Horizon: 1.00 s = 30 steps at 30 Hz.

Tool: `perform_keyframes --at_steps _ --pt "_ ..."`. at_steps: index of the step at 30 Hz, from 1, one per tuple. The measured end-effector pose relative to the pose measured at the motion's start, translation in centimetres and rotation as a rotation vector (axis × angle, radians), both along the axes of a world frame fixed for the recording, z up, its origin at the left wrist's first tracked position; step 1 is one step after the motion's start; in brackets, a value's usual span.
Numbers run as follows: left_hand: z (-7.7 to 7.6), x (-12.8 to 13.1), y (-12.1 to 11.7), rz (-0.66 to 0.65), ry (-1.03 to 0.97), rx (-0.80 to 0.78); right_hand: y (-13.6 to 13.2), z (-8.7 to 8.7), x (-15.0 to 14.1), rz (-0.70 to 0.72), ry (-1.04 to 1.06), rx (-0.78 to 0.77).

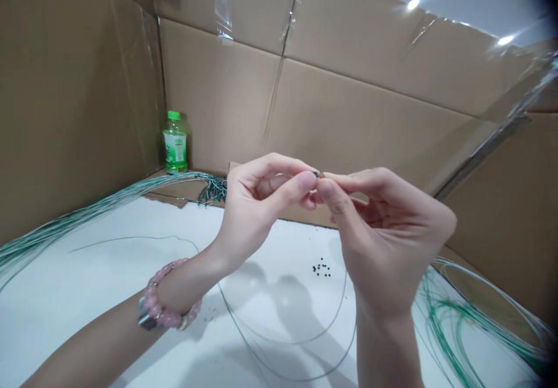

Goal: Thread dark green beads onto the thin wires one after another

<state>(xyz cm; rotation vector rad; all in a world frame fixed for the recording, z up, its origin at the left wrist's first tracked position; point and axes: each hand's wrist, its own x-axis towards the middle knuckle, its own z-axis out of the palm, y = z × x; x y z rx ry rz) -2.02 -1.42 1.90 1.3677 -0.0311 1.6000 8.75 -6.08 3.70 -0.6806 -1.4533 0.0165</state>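
My left hand (257, 208) and my right hand (383, 237) meet in front of me, raised above the white table surface (143, 295). Between the left thumb and forefinger is a tiny dark green piece (315, 174), mostly covered by the fingertips. The right thumb and forefinger pinch right beside it on something small, largely hidden. A thin green wire (235, 318) hangs in wide loops under the hands, rising behind the right hand. Its loose end stretches left across the table. A pink bead bracelet (168, 317) circles the left wrist.
Several tiny black bits (321, 269) lie scattered below the hands. A bundle of green wires (87, 208) with dark tips (213, 189) runs along the left. More coiled wires (462, 318) sit at right. A green bottle (175, 144) stands in the corner of the cardboard walls (226, 97).
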Motion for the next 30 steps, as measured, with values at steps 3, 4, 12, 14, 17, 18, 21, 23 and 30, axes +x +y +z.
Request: perform_keyframes --at_steps 3,4,12,14,17,18,21,23,30 --pt "0.0 -0.1 0.0 -0.012 0.027 0.009 -0.1 0.1 0.1 0.009 -0.001 0.026" --pt "0.0 -0.1 0.0 -0.017 0.039 0.009 -0.2 0.1 0.1 0.023 -0.001 0.023" --pt "0.1 -0.6 0.3 -0.017 0.095 0.023 -0.3 0.0 0.0 -0.040 -0.021 0.025" --pt "0.2 -0.6 0.2 -0.017 0.066 -0.003 -0.4 0.1 -0.1 -0.099 -0.032 0.026" --pt "0.3 -0.6 0.2 -0.031 0.046 -0.048 -0.8 0.3 0.0 -0.172 -0.097 0.035" --pt "0.3 -0.5 0.1 -0.025 0.048 -0.049 -0.9 0.3 0.1 -0.193 -0.125 0.037" --pt "0.3 -0.5 0.1 0.011 0.064 -0.027 -1.2 0.4 0.3 -0.239 -0.188 0.041" --pt "0.3 -0.5 0.1 0.023 0.075 -0.014 -1.3 0.3 0.3 -0.250 -0.207 0.039" --pt "0.4 -0.4 0.1 0.095 0.080 0.080 -1.1 0.4 0.4 -0.274 -0.238 0.083"
